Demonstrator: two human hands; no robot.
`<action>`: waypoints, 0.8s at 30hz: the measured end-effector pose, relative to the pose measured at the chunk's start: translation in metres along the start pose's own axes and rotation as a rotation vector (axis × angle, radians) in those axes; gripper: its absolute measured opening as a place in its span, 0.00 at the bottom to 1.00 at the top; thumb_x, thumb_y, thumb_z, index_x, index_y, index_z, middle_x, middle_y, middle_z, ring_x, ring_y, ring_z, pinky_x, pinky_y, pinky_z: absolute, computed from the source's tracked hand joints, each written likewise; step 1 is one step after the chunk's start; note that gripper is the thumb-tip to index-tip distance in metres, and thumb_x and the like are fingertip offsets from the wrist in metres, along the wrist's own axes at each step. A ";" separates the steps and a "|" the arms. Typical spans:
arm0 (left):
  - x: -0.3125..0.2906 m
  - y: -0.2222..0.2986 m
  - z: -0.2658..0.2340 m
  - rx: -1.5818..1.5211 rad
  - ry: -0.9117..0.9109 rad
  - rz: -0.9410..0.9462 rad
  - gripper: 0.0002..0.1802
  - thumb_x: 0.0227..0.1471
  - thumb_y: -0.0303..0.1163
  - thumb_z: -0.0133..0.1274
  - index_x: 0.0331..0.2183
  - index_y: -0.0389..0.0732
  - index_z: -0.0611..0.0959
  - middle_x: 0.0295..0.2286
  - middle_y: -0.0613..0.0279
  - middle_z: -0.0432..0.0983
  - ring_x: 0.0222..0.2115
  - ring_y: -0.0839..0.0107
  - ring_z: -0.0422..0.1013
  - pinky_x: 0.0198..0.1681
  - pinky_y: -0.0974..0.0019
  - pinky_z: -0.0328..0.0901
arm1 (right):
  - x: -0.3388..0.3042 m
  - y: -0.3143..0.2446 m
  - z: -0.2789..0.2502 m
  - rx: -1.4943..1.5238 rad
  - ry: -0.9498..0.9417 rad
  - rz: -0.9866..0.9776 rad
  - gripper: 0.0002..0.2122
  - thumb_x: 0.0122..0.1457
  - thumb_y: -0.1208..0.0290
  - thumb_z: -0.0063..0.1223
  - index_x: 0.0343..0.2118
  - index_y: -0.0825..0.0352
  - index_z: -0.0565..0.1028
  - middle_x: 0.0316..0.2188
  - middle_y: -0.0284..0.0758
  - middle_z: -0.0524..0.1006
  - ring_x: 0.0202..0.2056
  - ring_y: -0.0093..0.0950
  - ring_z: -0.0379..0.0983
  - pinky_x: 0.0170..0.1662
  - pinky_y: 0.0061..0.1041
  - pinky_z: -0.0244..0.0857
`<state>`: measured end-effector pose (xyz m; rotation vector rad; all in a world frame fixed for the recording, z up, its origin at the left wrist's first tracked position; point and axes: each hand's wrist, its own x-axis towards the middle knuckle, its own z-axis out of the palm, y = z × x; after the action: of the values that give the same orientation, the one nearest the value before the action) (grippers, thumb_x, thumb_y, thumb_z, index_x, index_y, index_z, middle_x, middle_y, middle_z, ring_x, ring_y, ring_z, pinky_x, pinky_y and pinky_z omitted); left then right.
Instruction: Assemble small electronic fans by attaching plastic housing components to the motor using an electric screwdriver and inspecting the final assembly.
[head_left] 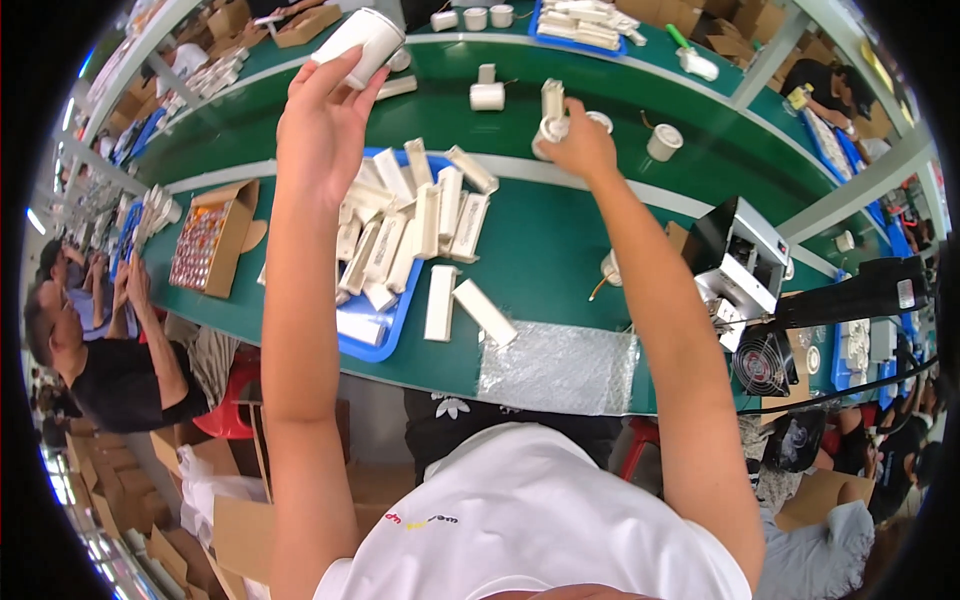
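Note:
Raised at the upper left, my left hand (325, 118) has its fingers closed around a white cylinder (368, 45), like a lamp housing. My right hand (582, 145) reaches to the far side of the bench, its fingers closed at a white round fitting with an oblong case (552, 105) standing up from it. How firmly it grips is partly hidden. Another white fitting (487, 95) stands left of that hand, and a round one with a wire (664, 142) sits to its right. Between my arms, a blue tray (398, 335) holds a pile of oblong white cases (427, 220).
Two loose cases (485, 312) lie beside bubble wrap (560, 370) at the bench's near edge. A black-and-silver machine (740, 255) and a fan (763, 362) stand at the right. An open carton (238, 240) sits at the left, near a seated co-worker (125, 370).

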<state>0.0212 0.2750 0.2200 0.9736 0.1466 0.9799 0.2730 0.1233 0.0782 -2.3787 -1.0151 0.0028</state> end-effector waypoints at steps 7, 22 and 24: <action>-0.122 0.029 -0.045 0.054 0.118 0.194 0.25 0.61 0.28 0.45 0.55 0.24 0.64 0.58 0.42 0.61 0.61 0.50 0.56 0.68 0.39 0.46 | -0.061 -0.054 0.009 0.164 0.173 -0.439 0.20 0.50 0.64 0.61 0.46 0.64 0.75 0.40 0.40 0.77 0.42 0.41 0.73 0.47 0.37 0.69; -0.235 -0.071 -0.023 0.075 -0.288 -0.435 0.30 0.55 0.38 0.55 0.55 0.34 0.68 0.57 0.45 0.64 0.59 0.52 0.62 0.60 0.53 0.59 | -0.260 0.007 -0.023 1.021 -0.334 0.229 0.15 0.64 0.67 0.47 0.51 0.66 0.66 0.33 0.38 0.73 0.32 0.32 0.72 0.37 0.33 0.68; -0.246 -0.090 -0.009 0.181 -0.414 -0.420 0.28 0.50 0.17 0.56 0.54 0.35 0.71 0.53 0.52 0.69 0.55 0.64 0.65 0.59 0.60 0.60 | -0.267 0.020 -0.042 1.563 -0.137 0.293 0.15 0.69 0.61 0.40 0.50 0.66 0.68 0.32 0.35 0.73 0.28 0.25 0.70 0.36 0.26 0.66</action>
<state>-0.0700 0.0781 0.0735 1.2316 0.0877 0.3738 0.1040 -0.0867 0.0495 -1.0226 -0.3520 0.7664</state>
